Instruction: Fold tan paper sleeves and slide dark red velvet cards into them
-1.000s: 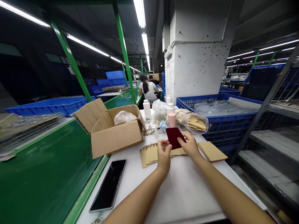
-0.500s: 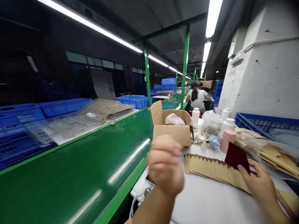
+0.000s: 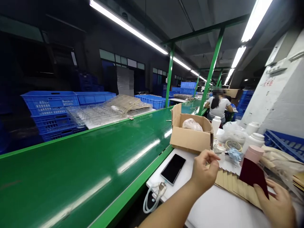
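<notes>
My right hand (image 3: 273, 204) grips a dark red velvety card (image 3: 253, 175) by its lower corner, at the right edge of the white table (image 3: 213, 210). My left hand (image 3: 204, 167) hangs in the air over the table with curled, parted fingers, and nothing shows in it. A fanned row of kraft paper envelopes (image 3: 235, 186) lies under and between my hands. Beyond them stand a pink cylindrical container (image 3: 254, 153), white plastic bottles (image 3: 255, 142) and a roll of tape (image 3: 232, 145). A crumpled blue item (image 3: 234, 155) lies close by.
An open cardboard box (image 3: 190, 136) with a plastic bag inside stands on the table. A black smartphone (image 3: 173, 169) and a charger cable (image 3: 154, 196) lie at the table's edge. A green conveyor belt (image 3: 83, 164) runs along the left. A co-worker (image 3: 217, 106) sits further along.
The view has swung left. My left hand has come away from the red card and moved left, and the card stays in my right hand, which now sits further right in the picture.
</notes>
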### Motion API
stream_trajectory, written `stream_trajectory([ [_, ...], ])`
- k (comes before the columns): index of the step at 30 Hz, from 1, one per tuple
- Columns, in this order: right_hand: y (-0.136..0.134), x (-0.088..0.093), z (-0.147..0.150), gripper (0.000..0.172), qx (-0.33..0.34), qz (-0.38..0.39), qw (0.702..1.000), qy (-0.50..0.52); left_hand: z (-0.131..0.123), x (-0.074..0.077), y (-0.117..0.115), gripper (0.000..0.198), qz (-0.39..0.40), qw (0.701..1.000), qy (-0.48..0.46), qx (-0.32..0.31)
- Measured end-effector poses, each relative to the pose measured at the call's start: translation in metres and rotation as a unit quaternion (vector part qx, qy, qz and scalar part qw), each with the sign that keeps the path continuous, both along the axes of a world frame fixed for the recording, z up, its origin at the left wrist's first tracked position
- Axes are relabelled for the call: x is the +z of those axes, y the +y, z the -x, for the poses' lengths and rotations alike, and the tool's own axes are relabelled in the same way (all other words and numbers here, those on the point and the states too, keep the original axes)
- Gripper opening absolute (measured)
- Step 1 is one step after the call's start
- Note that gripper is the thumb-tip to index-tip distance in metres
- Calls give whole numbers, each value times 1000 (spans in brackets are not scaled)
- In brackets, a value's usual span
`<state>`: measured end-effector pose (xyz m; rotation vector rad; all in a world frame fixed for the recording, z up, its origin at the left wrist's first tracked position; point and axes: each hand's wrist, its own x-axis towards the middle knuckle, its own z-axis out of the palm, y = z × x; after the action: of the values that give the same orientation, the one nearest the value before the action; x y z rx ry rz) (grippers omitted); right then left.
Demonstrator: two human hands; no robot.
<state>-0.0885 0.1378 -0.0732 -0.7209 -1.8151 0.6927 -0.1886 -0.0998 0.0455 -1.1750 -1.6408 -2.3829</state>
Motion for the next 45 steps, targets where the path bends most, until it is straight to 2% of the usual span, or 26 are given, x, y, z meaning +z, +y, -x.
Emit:
stream_trajectory([
  [1,-5,5,0,32,-5,-1,1000,-6,5,-5,21,11,13,999,-6,-37],
  [3,-11,15,1,31,-1,-5,1000,15,17,-12,60,10,31,998,13,-58],
  [6,-15,27,1,30,42,22,997,56,30,-25,101,11,37,999,28,-2],
  [8,-16,32,1,26,84,85,989,87,38,-39,113,8,33,999,1,4],
  [10,-17,37,0,24,154,182,964,122,45,-52,115,5,42,999,-28,-2],
  [13,-20,43,0,20,233,307,908,164,59,-64,110,12,59,997,-46,-19],
  [15,-20,45,2,16,267,357,876,186,66,-66,108,14,71,996,-53,-26],
  [18,-18,46,3,14,288,386,853,201,70,-65,111,16,85,994,-60,-45],
  [21,-19,48,3,14,302,388,847,199,65,-63,116,17,94,991,-66,-71],
  [29,-24,57,1,16,284,367,866,183,56,-60,120,18,120,982,-92,-111],
  [34,-19,50,4,22,253,352,884,177,52,-58,119,13,136,977,-112,-121],
  [45,-18,53,1,25,285,324,886,168,42,-64,122,14,152,978,-77,-121],
])
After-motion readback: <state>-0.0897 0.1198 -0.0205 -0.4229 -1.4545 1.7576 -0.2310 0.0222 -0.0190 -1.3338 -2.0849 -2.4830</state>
